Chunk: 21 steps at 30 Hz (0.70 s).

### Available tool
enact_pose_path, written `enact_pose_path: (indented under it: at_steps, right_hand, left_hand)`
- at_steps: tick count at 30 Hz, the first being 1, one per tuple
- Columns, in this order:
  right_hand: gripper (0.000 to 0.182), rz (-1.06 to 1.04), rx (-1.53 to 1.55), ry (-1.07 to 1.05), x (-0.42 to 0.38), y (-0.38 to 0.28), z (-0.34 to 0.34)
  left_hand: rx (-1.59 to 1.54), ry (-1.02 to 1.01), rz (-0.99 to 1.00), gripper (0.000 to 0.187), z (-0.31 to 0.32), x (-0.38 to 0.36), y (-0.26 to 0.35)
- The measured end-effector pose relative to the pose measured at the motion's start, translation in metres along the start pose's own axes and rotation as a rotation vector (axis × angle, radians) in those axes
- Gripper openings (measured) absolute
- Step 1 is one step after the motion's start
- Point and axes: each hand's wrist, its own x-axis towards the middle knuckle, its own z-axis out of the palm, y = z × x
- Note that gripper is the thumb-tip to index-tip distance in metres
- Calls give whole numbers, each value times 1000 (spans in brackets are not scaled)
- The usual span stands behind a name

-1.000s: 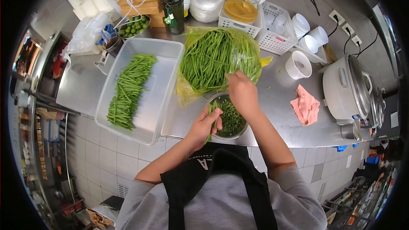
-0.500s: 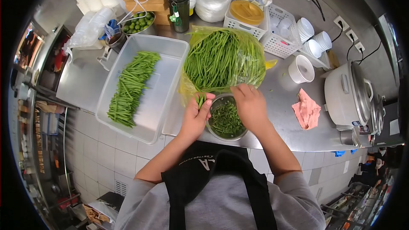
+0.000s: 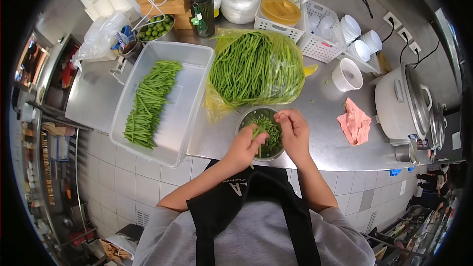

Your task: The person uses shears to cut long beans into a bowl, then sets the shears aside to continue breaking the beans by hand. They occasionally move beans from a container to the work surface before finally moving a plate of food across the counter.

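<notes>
My left hand (image 3: pixel 245 147) is closed around a few green beans (image 3: pixel 259 129) over the near left side of a metal bowl (image 3: pixel 245 116). Their ends stick out above and below the fingers. Small cut green bits (image 3: pixel 271 143) lie inside the bowl. At the bowl's right rim my right hand (image 3: pixel 294 130) is pinched; what its fingertips hold, if anything, is too small to make out. Behind the bowl, a yellow plastic bag (image 3: pixel 215 106) lies open, full of long green beans (image 3: pixel 244 69). To the left, a clear plastic tub (image 3: pixel 172 133) holds a row of green beans (image 3: pixel 150 101).
A pink cloth (image 3: pixel 354 122) and a white tub (image 3: pixel 347 75) lie to the right, before a large rice cooker (image 3: pixel 394 101). White baskets (image 3: pixel 322 44), a dark tumbler (image 3: pixel 202 12) and a bowl of green citrus fruits (image 3: pixel 156 28) line the back. The steel counter's front edge is near my body.
My left hand has moved right with the beans, from the bowl's left side to over it. My right hand has shifted slightly down and to the right.
</notes>
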Motion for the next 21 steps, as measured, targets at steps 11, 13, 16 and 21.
enact_pose_path:
  at_steps: [11,13,16,21]
  right_hand:
    - [15,199,34,-350,-20,-4,-7]
    - [14,179,-38,-357,-21,-7,-7]
    - [12,159,-123,-344,-22,-13,-4]
    - [8,200,16,-221,-27,8,10]
  left_hand:
    - [-602,223,-39,24,-12,14,0]
    - [-593,233,-25,23,-11,13,0]
    - [-575,241,10,23,-8,11,-1]
    - [-437,165,131,21,-5,-2,2]
